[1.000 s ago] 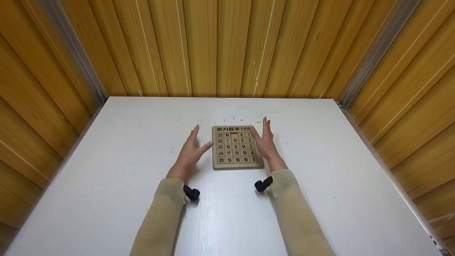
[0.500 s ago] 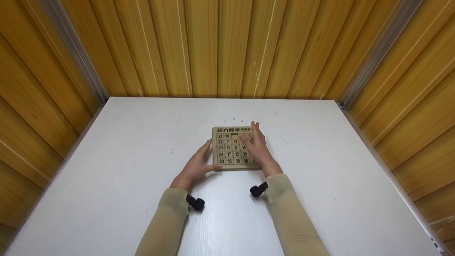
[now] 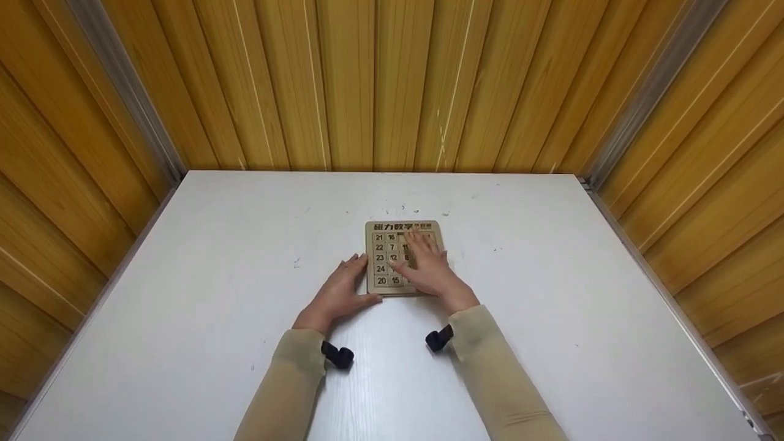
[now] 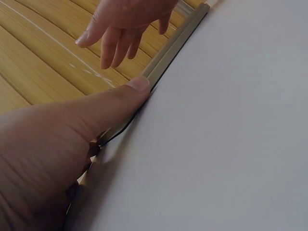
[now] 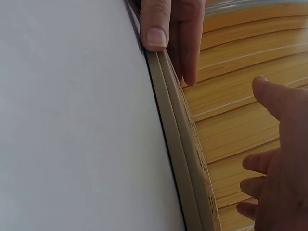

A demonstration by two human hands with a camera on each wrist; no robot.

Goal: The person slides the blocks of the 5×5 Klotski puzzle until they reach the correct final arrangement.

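A square wooden number sliding puzzle [image 3: 380,258] lies flat on the table, with printed characters along its far edge. My left hand [image 3: 340,293] holds its near left corner, fingers along the left side and thumb at the front edge. In the left wrist view the thumb [image 4: 120,98] presses against the puzzle's side. My right hand [image 3: 430,271] is over the puzzle's right half with its fingers spread, hiding many of the number tiles. The right wrist view shows these fingers [image 5: 260,161] loosely bent above the board, gripping nothing.
The white table [image 3: 202,294] extends on all sides of the puzzle. Small dark marks [image 3: 402,208] dot it behind the board. Wood-patterned panels [image 3: 343,86] wall in the back and both sides. A small black camera sits at each sleeve cuff.
My left hand has come in from beside the puzzle and settled on its near left corner. My right hand has moved left from the right edge to over the tiles.
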